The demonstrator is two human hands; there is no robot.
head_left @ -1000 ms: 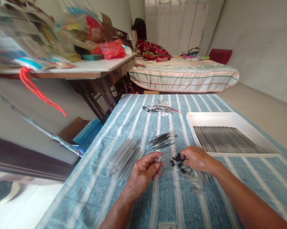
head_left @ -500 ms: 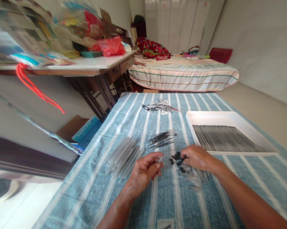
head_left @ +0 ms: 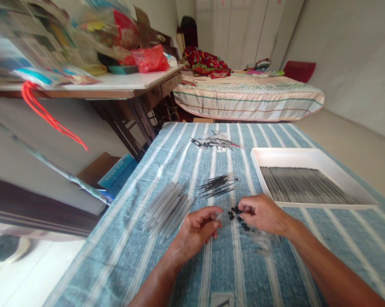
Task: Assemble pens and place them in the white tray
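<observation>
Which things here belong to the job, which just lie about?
In the job, apparently:
small black cylinders by the right hand
translucent grey tubes by the left hand
thin black rods
shallow white tray of dark grey sticks

Lying about:
crumpled red plastic bag
red patterned cloth
blue printed box

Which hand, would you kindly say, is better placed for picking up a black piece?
Probably the right hand: it is at the black pieces, while the left hand holds something pale.

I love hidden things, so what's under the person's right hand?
Small black caps peek out beside the right hand, and blurry, clear pieces show on its near side, on the striped tablecloth. Anything directly beneath the palm is covered.
</observation>
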